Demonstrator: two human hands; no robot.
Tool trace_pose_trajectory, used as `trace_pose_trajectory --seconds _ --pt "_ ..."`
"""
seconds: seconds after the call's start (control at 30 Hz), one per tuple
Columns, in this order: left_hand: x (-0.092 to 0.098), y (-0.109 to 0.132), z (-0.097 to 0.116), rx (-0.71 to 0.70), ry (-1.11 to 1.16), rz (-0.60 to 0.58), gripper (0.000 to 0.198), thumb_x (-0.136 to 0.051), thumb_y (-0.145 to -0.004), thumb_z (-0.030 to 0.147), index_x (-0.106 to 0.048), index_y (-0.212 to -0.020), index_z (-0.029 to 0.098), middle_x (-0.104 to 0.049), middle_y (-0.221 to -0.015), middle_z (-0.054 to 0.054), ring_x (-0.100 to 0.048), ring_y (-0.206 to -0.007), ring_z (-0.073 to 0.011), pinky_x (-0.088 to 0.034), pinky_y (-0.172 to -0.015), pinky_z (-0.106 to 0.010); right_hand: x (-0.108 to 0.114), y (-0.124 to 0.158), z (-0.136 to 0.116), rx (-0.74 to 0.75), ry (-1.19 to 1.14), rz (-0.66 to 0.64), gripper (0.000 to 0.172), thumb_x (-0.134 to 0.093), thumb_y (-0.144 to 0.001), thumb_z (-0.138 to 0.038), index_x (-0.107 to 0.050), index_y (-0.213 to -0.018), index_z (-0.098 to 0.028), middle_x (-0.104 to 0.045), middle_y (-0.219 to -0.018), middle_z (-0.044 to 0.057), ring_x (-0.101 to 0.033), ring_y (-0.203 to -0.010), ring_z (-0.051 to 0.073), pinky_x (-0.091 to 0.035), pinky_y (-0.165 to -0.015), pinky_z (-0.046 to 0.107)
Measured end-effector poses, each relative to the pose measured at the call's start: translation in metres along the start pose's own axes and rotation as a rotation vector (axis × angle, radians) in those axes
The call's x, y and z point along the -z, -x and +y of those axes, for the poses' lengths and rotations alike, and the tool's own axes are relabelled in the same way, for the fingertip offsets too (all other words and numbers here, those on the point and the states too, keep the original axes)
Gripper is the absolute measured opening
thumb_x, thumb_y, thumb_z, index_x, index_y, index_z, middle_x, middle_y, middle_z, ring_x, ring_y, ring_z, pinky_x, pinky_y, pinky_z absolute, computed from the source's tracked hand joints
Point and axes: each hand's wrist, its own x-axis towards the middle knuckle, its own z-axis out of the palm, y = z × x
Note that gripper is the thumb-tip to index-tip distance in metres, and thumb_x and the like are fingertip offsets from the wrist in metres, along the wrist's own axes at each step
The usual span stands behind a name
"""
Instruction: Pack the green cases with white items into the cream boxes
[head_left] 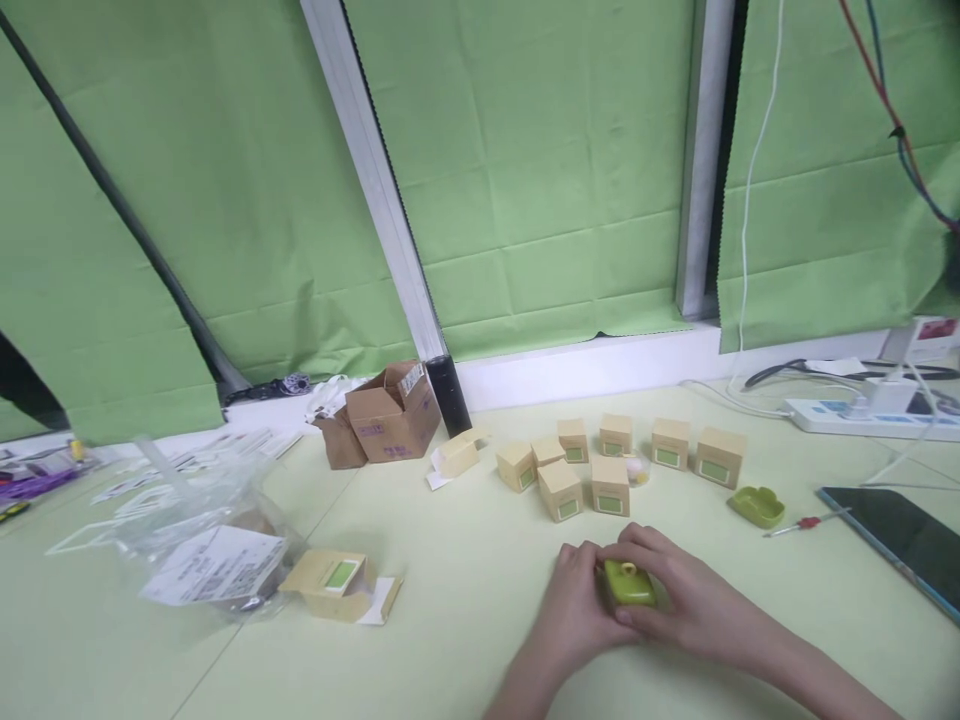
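Observation:
Both hands are closed around a small glossy olive-green piece (630,584) with rounded corners and a little ring-like hole near its upper edge. My left hand (574,605) grips its left side, fingers bent. From the right, my right hand (675,595) holds it, with fingers over the top and the thumb along the lower edge. Farther right lies a matching green shell-like piece (757,506) with a scalloped edge. Beside that is a thin screwdriver (808,523) with a red middle. The underside of the held piece is hidden by my fingers.
Several small tan boxes (561,490) with green labels stand beyond my hands. Opened boxes (330,585) and a plastic bag (217,560) lie left. A brown carton (394,415) and black cylinder (448,395) stand behind. A phone (900,540) and power strip (825,415) are right.

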Motion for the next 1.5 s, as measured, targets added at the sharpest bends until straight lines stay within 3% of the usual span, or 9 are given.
trace_pose_trajectory --seconds 0.13,0.27,0.37,0.5,0.8,0.97,1.2,1.4,1.5 --pt "0.036 -0.002 -0.004 -0.015 0.010 -0.031 0.102 -0.082 -0.036 0.045 -0.040 -0.126 0.022 -0.046 -0.122 -0.010 -0.047 -0.111 -0.0304 -0.041 -0.090 -0.037 -0.011 0.000 0.011 -0.098 -0.044 -0.042 0.043 -0.058 -0.066 -0.015 -0.051 -0.107 -0.025 -0.054 -0.106 0.005 -0.049 -0.101 0.024 -0.042 -0.086 0.035" --pt "0.111 -0.044 -0.022 0.018 -0.090 0.364 0.050 -0.053 -0.079 0.046 -0.045 -0.121 0.020 -0.053 -0.118 -0.009 -0.045 -0.117 -0.0232 -0.032 -0.100 -0.034 -0.015 0.001 0.008 -0.107 -0.013 -0.034 0.045 -0.053 -0.063 -0.011 -0.051 -0.106 -0.024 -0.054 -0.107 0.005 -0.049 -0.105 0.024 -0.038 -0.090 0.034" --pt "0.160 -0.079 -0.043 0.110 -0.139 0.547 0.045 -0.058 -0.079 0.032 -0.047 -0.119 0.014 -0.045 -0.129 -0.016 -0.033 -0.127 -0.0312 -0.026 -0.103 -0.045 -0.011 0.002 -0.003 -0.114 0.021 0.011 0.048 -0.052 -0.060 -0.011 -0.052 -0.106 -0.023 -0.055 -0.108 0.005 -0.050 -0.104 0.025 -0.038 -0.091 0.033" --pt "0.180 -0.091 -0.070 0.186 -0.059 0.663 0.034 -0.053 -0.085 0.032 -0.051 -0.116 0.017 -0.053 -0.119 -0.009 -0.055 -0.102 -0.0221 -0.047 -0.084 -0.044 -0.006 0.001 -0.012 -0.100 0.066 0.013 0.039 -0.051 -0.060 -0.012 -0.057 -0.097 -0.024 -0.059 -0.102 0.005 -0.053 -0.097 0.025 -0.040 -0.086 0.032" --pt "0.151 -0.025 -0.048 0.132 0.483 0.667 0.042 -0.045 -0.081 0.043 -0.050 -0.114 0.018 -0.063 -0.108 -0.011 -0.064 -0.091 -0.0239 -0.051 -0.077 -0.037 -0.008 -0.001 0.005 -0.125 -0.046 0.072 0.046 -0.058 -0.066 -0.020 -0.053 -0.111 -0.029 -0.060 -0.110 0.003 -0.055 -0.101 0.025 -0.043 -0.088 0.035" --pt "0.092 0.011 0.009 0.147 1.195 0.318 0.046 -0.052 -0.078 0.048 -0.059 -0.103 0.011 -0.069 -0.091 -0.012 -0.065 -0.082 -0.0245 -0.047 -0.085 -0.039 0.006 0.000 0.003 -0.117 -0.242 0.295 0.049 -0.057 -0.077 -0.046 -0.044 -0.123 -0.032 -0.052 -0.127 0.005 -0.049 -0.115 0.031 -0.041 -0.094 0.042" --pt "0.025 0.009 0.041 0.072 1.170 -0.028 0.042 -0.061 -0.075 0.040 -0.058 -0.108 0.014 -0.064 -0.105 -0.010 -0.057 -0.103 -0.0262 -0.041 -0.089 -0.033 0.035 0.004 0.009 0.091 -0.345 0.509 0.047 -0.044 -0.086 -0.050 -0.033 -0.127 -0.031 -0.041 -0.133 0.008 -0.040 -0.123 0.028 -0.040 -0.096 0.042" --pt "0.009 -0.006 0.029 0.067 1.179 0.043 0.099 -0.076 -0.056 0.035 -0.017 -0.136 0.033 -0.057 -0.120 -0.009 -0.057 -0.104 -0.0286 -0.046 -0.080 -0.037 0.035 0.001 0.001 -0.022 -0.381 0.560 0.047 -0.042 -0.085 -0.055 -0.037 -0.123 -0.028 -0.047 -0.128 0.008 -0.047 -0.116 0.026 -0.042 -0.093 0.040" --pt "0.011 -0.007 0.027 -0.008 1.277 0.166 0.097 -0.071 -0.062 0.035 -0.010 -0.137 0.036 -0.053 -0.125 -0.006 -0.053 -0.111 -0.0258 -0.045 -0.087 -0.036 0.034 -0.003 0.000 -0.154 -0.440 0.653 0.048 -0.047 -0.080 -0.057 -0.042 -0.117 -0.027 -0.052 -0.121 0.007 -0.052 -0.108 0.026 -0.047 -0.083 0.036"
